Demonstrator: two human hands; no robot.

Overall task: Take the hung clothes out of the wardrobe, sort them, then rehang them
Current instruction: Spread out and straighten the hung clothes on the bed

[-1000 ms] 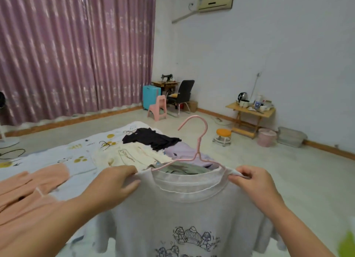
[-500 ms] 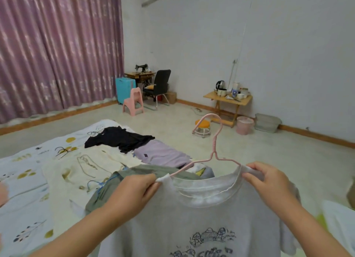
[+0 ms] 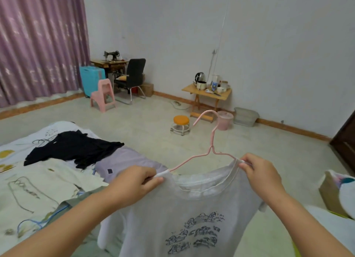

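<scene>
A light grey T-shirt [image 3: 184,214] with a dark printed drawing hangs on a pink hanger [image 3: 210,141] in front of me. My left hand [image 3: 132,183] pinches the shirt's left shoulder at the collar. My right hand [image 3: 261,174] pinches the right shoulder over the hanger's arm. The hanger's hook points up and away. On the bed [image 3: 11,153] to the left lie a black garment [image 3: 75,149], a lilac garment [image 3: 126,162], a cream garment [image 3: 40,187] and an olive one [image 3: 76,201] partly behind my left arm.
Across the floor stand an orange stool [image 3: 181,122], a pink bucket [image 3: 224,120], a small wooden table [image 3: 207,93] with a kettle, a pink child's chair [image 3: 103,95], a black chair [image 3: 132,78] and a blue suitcase [image 3: 91,79]. A dark wooden panel [image 3: 345,141] shows at far right.
My view has swung to the right across the room. Both hands keep holding the shirt's shoulders, and the shirt with its hanger has shifted rightward, away from the bed.
</scene>
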